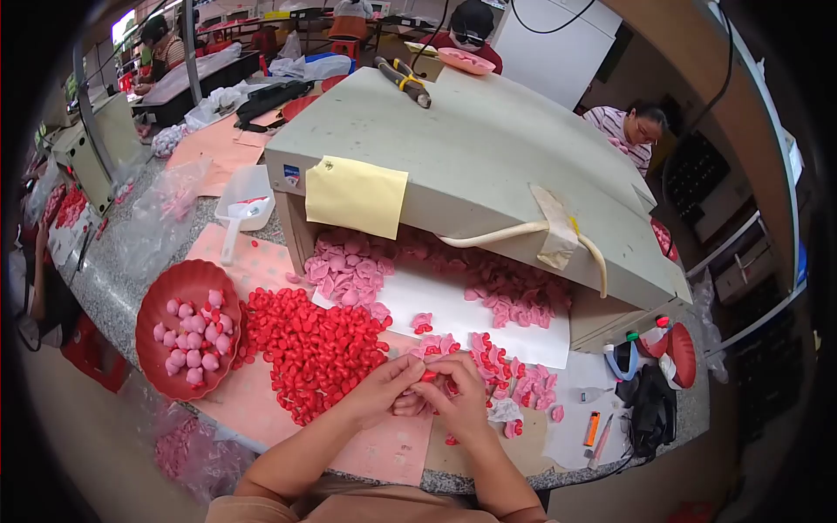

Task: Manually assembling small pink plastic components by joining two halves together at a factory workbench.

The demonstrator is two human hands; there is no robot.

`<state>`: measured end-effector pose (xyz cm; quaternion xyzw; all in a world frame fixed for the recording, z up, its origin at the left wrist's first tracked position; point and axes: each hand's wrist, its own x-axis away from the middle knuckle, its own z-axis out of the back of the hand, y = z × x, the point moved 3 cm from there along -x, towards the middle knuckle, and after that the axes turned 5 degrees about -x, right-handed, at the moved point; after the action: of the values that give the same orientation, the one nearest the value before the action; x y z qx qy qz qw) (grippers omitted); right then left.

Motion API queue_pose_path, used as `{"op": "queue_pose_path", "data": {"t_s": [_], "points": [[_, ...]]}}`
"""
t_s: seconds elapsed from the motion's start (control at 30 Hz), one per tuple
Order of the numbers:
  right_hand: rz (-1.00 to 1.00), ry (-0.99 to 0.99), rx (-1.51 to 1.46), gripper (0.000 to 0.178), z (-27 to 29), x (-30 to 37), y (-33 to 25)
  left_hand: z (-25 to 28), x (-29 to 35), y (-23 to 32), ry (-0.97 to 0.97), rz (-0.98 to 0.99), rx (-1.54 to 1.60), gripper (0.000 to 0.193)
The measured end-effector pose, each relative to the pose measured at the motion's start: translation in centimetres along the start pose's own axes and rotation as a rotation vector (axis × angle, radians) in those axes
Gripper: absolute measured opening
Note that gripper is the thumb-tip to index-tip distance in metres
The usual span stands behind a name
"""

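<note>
My left hand point(391, 389) and my right hand point(459, 394) meet over the front of the bench, fingertips pinched together. A small red rubbery-looking piece point(428, 376) shows between them; whatever else is in the fingers is hidden. Left of my hands spreads a big heap of small red pieces point(318, 349). Pink cupped pieces with red parts point(493, 359) lie just beyond and to the right of my right hand. Farther left, a round red fluted tray point(161, 370) holds several pink rounded pieces with red bits point(193, 336).
A grey metal hood point(453, 157) stands ahead, with pink pieces point(349, 266) under it. Pliers point(404, 81) lie on top. A white scoop point(247, 196) sits at left. An orange lighter point(592, 429), a pen-like tool point(601, 443) and a black bag point(652, 410) are at right. People sit beyond.
</note>
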<state>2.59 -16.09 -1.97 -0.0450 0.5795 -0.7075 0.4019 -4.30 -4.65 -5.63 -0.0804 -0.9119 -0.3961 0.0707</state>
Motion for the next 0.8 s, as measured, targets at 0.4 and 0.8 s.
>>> {"op": "queue_pose_path", "data": {"t_s": [0.4, 0.8], "points": [[-0.345, 0.055, -0.614, 0.027, 0.6, 1.4, 1.7, 0.2, 0.3, 1.5, 0.194, -0.155, 0.01, 0.033], [-0.484, -0.11, -0.716, 0.032, -1.3, 0.1, 1.3, 1.8, 0.4, 2.6, 0.437, -0.359, -0.375, 0.026]]}}
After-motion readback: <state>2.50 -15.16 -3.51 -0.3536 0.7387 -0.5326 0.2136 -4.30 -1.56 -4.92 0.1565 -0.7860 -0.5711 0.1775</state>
